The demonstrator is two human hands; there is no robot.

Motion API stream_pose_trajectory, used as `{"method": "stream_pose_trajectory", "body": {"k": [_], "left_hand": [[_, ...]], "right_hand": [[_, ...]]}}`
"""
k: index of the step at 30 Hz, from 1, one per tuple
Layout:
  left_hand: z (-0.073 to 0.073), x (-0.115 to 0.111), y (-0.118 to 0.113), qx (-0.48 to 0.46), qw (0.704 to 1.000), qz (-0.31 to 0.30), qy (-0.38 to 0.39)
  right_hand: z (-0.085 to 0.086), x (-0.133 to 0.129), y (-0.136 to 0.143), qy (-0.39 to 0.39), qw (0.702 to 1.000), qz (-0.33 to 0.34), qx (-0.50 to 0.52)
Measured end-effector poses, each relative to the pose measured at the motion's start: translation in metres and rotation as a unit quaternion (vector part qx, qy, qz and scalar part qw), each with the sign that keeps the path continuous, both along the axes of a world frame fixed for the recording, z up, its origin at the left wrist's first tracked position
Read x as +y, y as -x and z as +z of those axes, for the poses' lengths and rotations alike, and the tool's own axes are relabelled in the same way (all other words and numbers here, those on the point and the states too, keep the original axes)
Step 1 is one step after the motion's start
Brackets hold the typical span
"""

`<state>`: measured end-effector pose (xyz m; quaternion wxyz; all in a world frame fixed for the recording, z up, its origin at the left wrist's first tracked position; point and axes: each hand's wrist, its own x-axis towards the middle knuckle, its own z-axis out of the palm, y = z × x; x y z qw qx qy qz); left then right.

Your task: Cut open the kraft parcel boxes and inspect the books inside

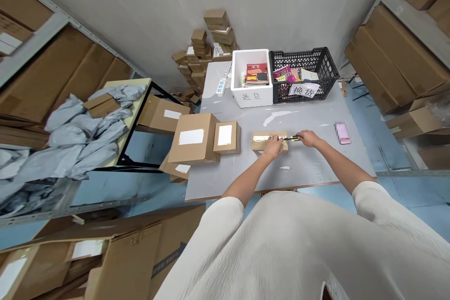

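A small taped cardboard box (259,139) lies on the grey table (260,171), with shiny tape along its top. My left hand (273,146) rests on the right part of this box, its fingers bent and pressed on it. In my right hand (308,138), just right of the box, is a slim black and yellow utility knife (292,138). The knife points left, its tip end at the box's right end close to my left fingers. Exactly where the blade touches is too small to make out.
Left on the table stand a larger labelled box (193,150) and a smaller one (232,138). At the back are a white bin (251,98) with books, a black crate (326,75) and a power strip (221,87). A pink item (342,132) lies right.
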<state>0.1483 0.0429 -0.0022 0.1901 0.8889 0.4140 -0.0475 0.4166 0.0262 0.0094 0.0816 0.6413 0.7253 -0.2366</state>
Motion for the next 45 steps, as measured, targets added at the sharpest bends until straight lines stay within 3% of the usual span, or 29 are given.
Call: {"method": "stream_pose_trajectory", "body": {"k": [4,12,18,23,31,36,41,45], "left_hand": [[0.001,0.001,0.0,0.006,1.0,-0.001,0.002],[0.001,0.0,0.0,0.001,1.0,0.003,0.003],[0.003,0.001,0.0,0.003,1.0,0.003,0.006],[0.003,0.001,0.0,0.001,1.0,0.002,0.004],[0.004,0.003,0.001,0.005,1.0,0.003,0.012],[0.006,0.003,0.004,-0.013,1.0,0.0,0.014],[0.006,0.003,0.007,-0.045,0.998,0.027,0.017],[0.004,0.011,0.006,-0.067,0.995,0.068,0.002]], "right_hand": [[-0.007,-0.001,-0.007,0.0,0.999,-0.019,0.045],[-0.021,-0.02,-0.021,0.09,0.966,-0.122,0.21],[-0.019,-0.029,-0.023,0.147,0.95,-0.158,0.228],[-0.016,-0.03,-0.005,0.091,0.952,-0.159,0.244],[-0.007,-0.041,-0.015,0.193,0.94,-0.166,0.227],[-0.007,-0.044,-0.015,0.111,0.934,-0.226,0.254],[0.001,-0.047,-0.008,0.089,0.899,-0.263,0.339],[0.013,-0.055,-0.002,0.04,0.916,-0.23,0.326]]}}
